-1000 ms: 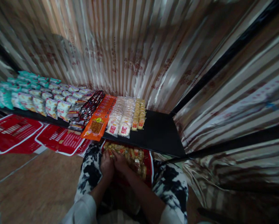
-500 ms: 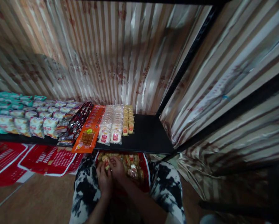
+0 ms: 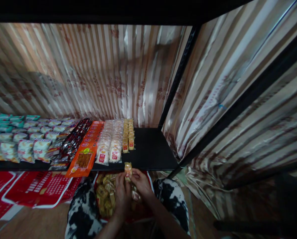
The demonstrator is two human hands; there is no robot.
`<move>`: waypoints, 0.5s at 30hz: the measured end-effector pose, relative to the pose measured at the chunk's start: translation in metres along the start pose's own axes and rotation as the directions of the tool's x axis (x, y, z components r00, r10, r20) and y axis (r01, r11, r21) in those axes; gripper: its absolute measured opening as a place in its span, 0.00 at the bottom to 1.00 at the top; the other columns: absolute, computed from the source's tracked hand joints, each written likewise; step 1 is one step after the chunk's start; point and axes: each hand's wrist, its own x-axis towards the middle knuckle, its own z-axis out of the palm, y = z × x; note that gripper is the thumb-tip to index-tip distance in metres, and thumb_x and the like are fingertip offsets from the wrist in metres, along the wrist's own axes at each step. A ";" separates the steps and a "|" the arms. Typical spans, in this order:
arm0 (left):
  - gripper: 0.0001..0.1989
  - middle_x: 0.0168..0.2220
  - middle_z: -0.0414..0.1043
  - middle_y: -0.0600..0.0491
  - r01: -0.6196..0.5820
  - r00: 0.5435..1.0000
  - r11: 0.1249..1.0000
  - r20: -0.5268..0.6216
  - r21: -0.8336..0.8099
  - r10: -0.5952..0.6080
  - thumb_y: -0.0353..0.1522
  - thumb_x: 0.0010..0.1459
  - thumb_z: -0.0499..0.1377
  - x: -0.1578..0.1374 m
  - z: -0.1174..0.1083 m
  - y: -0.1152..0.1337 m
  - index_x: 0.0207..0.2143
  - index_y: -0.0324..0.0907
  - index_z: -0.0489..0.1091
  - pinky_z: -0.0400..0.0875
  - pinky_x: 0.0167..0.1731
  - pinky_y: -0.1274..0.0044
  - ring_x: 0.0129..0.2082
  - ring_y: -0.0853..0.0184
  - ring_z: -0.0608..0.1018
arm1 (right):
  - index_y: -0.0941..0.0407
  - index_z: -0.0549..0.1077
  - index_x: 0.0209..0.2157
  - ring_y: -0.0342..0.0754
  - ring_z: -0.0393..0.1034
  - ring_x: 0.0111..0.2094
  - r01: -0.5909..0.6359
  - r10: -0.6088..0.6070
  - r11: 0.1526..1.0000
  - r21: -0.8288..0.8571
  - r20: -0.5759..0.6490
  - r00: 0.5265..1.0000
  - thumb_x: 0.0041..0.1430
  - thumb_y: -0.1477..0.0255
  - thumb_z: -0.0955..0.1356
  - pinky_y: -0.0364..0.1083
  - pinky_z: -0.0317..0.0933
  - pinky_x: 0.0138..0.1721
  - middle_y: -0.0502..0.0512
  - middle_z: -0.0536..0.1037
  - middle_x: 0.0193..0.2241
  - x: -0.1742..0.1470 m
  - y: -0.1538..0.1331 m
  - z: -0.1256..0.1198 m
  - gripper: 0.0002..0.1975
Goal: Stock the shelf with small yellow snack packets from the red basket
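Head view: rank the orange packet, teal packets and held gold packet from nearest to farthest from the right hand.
1. Held gold packet: touching the right hand.
2. Orange packet: leftward, on the shelf.
3. Teal packets: shelf's far left.

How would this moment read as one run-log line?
left grip: on gold packet | right grip: same packet | below: red bag with more wrapped packets | ahead: black shelf with snack rows

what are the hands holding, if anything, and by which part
A small gold-wrapped packet, held by its lower part between the left hand and right hand, its upper end free.
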 end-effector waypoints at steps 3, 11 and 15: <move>0.18 0.47 0.67 0.42 -0.021 0.997 0.998 0.071 -0.051 0.025 0.31 0.57 0.45 0.021 0.020 0.021 0.46 0.36 0.65 0.64 0.52 0.68 0.50 0.62 0.70 | 0.55 0.74 0.34 0.51 0.74 0.31 0.030 -0.033 0.998 -0.049 -0.064 0.997 0.41 0.62 0.72 0.50 0.68 0.37 0.55 0.79 0.30 0.019 -0.016 -0.026 0.17; 0.23 0.58 0.60 0.41 0.171 0.951 0.985 0.263 0.004 -0.166 0.32 0.59 0.46 0.103 0.095 0.081 0.55 0.32 0.60 0.53 0.60 0.70 0.59 0.61 0.61 | 0.58 0.73 0.38 0.50 0.73 0.32 0.109 -0.162 0.972 -0.209 -0.255 0.953 0.44 0.64 0.67 0.49 0.68 0.39 0.56 0.77 0.31 0.113 -0.036 -0.078 0.18; 0.22 0.59 0.58 0.40 0.254 0.938 0.967 0.241 0.012 -0.250 0.33 0.61 0.44 0.152 0.139 0.092 0.55 0.33 0.60 0.55 0.59 0.70 0.60 0.61 0.61 | 0.57 0.74 0.37 0.49 0.73 0.33 0.111 -0.189 0.961 -0.254 -0.306 0.933 0.46 0.68 0.66 0.49 0.68 0.39 0.55 0.78 0.31 0.170 -0.040 -0.090 0.15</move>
